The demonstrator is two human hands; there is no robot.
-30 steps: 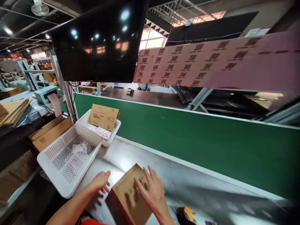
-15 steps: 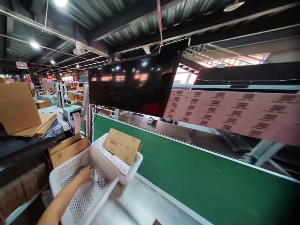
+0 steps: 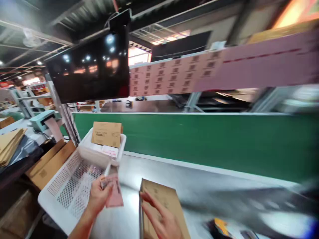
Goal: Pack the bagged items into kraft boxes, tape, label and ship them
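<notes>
My left hand [image 3: 98, 196] is closed on a pink printed slip [image 3: 116, 194], pinched between thumb and fingers. It is at the right side of a white perforated plastic basket [image 3: 51, 197], which has clear plastic pieces in its bottom. My right hand [image 3: 163, 217] lies over a brown cardboard box [image 3: 165, 192] on the metal table, fingers stretched and apart, with the fingertips by the box's left edge. The lower part of the box is hidden by this hand and the frame edge.
Behind the basket, a white bin [image 3: 121, 151] holds a cardboard box [image 3: 107, 132] and white papers. A green belt [image 3: 199, 136] runs along the table's far side, below a dark monitor [image 3: 92, 66]. A blurred black-and-yellow object [image 3: 220, 225] lies at lower right. Cardboard pieces [image 3: 50, 164] stand at left.
My left hand has come up out of the basket and now has the pink slip. My right hand and most of the cardboard box have come into view. The view has turned right.
</notes>
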